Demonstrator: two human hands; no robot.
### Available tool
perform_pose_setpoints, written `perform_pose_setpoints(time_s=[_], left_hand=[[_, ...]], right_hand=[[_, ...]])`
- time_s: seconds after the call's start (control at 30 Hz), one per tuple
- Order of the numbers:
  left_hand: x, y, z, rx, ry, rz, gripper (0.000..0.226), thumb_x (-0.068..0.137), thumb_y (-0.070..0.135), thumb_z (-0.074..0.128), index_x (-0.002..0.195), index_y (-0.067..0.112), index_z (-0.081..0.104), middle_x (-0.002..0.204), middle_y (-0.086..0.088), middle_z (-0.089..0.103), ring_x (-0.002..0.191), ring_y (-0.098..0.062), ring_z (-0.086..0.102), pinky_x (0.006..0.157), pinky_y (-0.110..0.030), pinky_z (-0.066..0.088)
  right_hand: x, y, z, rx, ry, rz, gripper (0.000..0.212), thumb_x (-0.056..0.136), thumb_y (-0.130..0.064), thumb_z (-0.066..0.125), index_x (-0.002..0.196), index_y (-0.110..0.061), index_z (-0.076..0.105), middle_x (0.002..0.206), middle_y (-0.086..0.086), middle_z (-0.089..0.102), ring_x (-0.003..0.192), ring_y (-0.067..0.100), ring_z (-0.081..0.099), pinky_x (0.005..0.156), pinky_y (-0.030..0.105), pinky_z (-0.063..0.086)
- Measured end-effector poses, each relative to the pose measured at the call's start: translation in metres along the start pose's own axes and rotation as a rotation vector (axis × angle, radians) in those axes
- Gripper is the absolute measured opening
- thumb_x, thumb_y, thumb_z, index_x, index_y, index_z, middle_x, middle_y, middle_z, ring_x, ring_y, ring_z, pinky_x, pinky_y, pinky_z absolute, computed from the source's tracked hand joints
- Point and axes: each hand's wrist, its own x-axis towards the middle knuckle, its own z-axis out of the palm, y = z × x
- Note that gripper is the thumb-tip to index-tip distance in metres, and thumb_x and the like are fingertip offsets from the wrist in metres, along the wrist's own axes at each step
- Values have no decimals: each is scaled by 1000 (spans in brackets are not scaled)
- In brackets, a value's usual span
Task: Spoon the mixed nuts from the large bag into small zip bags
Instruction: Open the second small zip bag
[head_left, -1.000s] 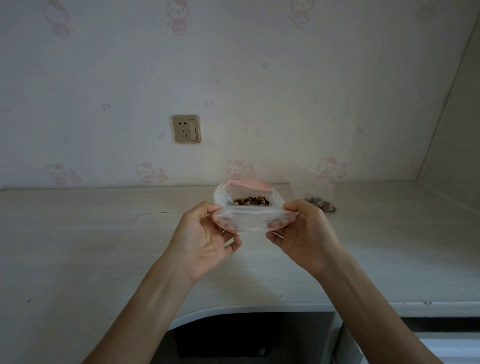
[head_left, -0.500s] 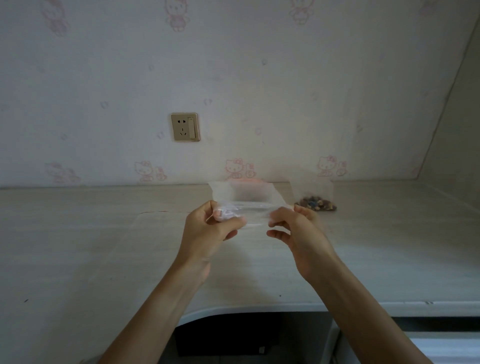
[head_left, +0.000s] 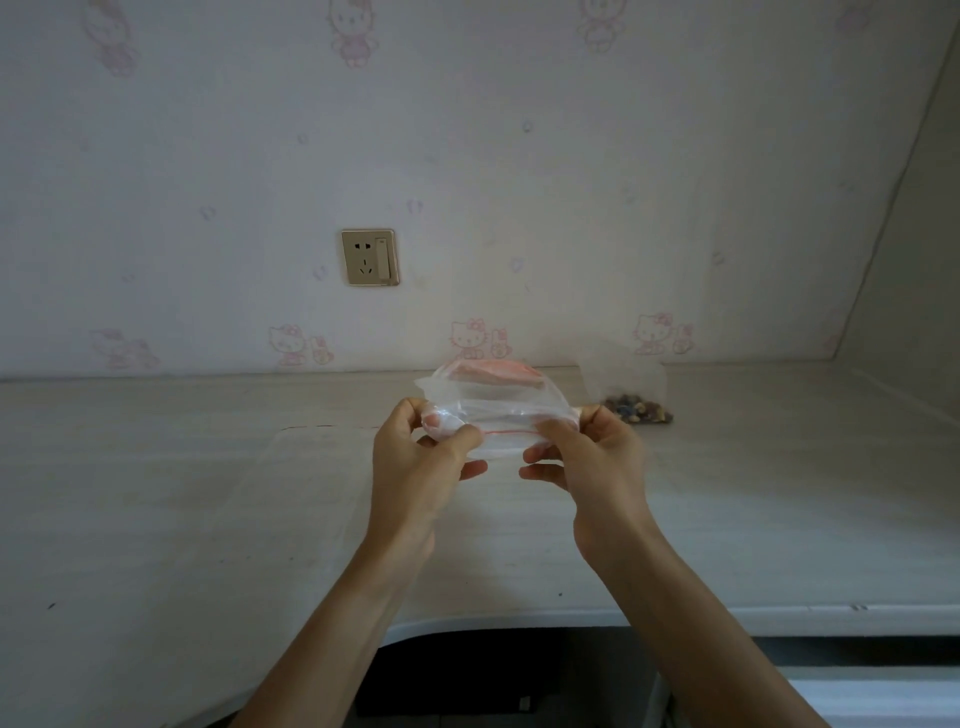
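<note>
Biggest thing here is the pale wood-grain desk (head_left: 156, 493), running wall to wall under the cartoon-cat wallpaper (head_left: 467, 130). Its front edge is straight on the right, then curves down and toward the camera on the left, with a dark gap below it. At the back it meets the wall in a clean line, and on the right it runs into a side wall. Lots of bare desktop left of the hands and in front of them, so plenty of room to move around.

I'll use the wall socket (head_left: 369, 257) as the landmark. Lying flat on the desk below and a bit left of it is a large clear bag (head_left: 311, 493), hard to see, with a thin red line along its far edge. Below and well right of the socket, near the back wall, a small zip bag with nuts (head_left: 636, 405) sits on the desk, nuts piled at the bottom.

Straight below the socket, slightly right, both hands hold a clear zip bag (head_left: 498, 405) up off the desk. It's got a red strip along the zip and something pink showing at its far side. The left hand (head_left: 415, 462) pinches the left end between thumb and curled fingers. The right hand (head_left: 597, 457) pinches the right end the same way, lower fingers sticking out under the bag.
</note>
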Motion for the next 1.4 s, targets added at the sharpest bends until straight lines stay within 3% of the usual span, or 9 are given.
perform_pose_setpoints(time_s=[0.2, 0.37, 0.57, 0.7, 0.83, 1.07, 1.17, 1.3, 1.4], left_hand=[[-4, 1, -1, 226, -17, 141, 32, 69, 9, 81, 88, 13, 55, 77, 8, 71, 69, -15, 73, 68, -52, 64], [-6, 4, 0, 222, 4, 115, 42, 72, 31, 92, 92, 11, 61, 77, 2, 72, 69, -19, 74, 63, -46, 65], [-2, -1, -5, 142, 37, 78, 7, 98, 12, 63, 95, 9, 57, 79, -4, 60, 61, -2, 61, 58, -39, 64], [-2, -3, -12, 16, 65, 83, 25, 89, -4, 72, 88, 11, 52, 88, -2, 57, 71, -13, 69, 61, -42, 65], [-3, -4, -18, -129, -19, 1, 25, 83, -9, 78, 76, 7, 59, 70, 2, 65, 75, -22, 75, 67, -39, 65], [7, 9, -34, -522, -356, -401, 23, 74, 5, 77, 95, 8, 68, 100, -18, 78, 94, -24, 78, 79, -34, 64], [9, 11, -35, -578, -467, -428, 13, 81, 10, 73, 94, 10, 70, 92, -9, 74, 85, -17, 75, 72, -30, 62], [8, 11, -32, -564, -504, -419, 19, 87, 15, 69, 105, 16, 65, 83, -1, 65, 69, -10, 62, 53, -23, 44], [8, 11, -29, -429, -499, -349, 10, 90, 16, 66, 95, 16, 75, 79, 2, 62, 66, -8, 57, 52, -23, 39]], right_hand=[[-2, -2, 1, 29, -3, 45, 6, 94, 1, 66, 99, 2, 64, 78, 18, 68, 58, 21, 67, 57, 35, 62], [-4, -5, 0, 119, -41, 96, 17, 95, -15, 71, 96, 1, 65, 68, 12, 65, 57, 20, 64, 57, 34, 60], [0, -6, -6, 168, -41, 146, 14, 94, -6, 70, 100, -6, 57, 74, 13, 65, 56, 19, 66, 57, 33, 60], [9, -8, -17, 285, -101, 240, 18, 92, 6, 67, 109, 8, 63, 80, 17, 70, 61, 19, 70, 65, 35, 63], [15, -10, -23, 368, -194, 361, 27, 73, 11, 72, 100, 9, 68, 90, 22, 73, 72, 25, 74, 70, 36, 65], [17, -13, -34, 439, -331, 467, 5, 76, 2, 72, 81, 2, 73, 82, 17, 75, 72, 21, 76, 66, 30, 64], [15, -13, -36, 444, -375, 476, 16, 77, -2, 73, 93, 0, 74, 92, 16, 75, 77, 20, 76, 66, 30, 64], [14, -11, -35, 393, -438, 485, 42, 83, -11, 74, 122, 3, 69, 104, 18, 74, 90, 24, 75, 69, 34, 64], [16, -7, -35, 362, -465, 451, 45, 86, -15, 72, 128, 1, 67, 96, 15, 67, 90, 24, 71, 73, 37, 63]])
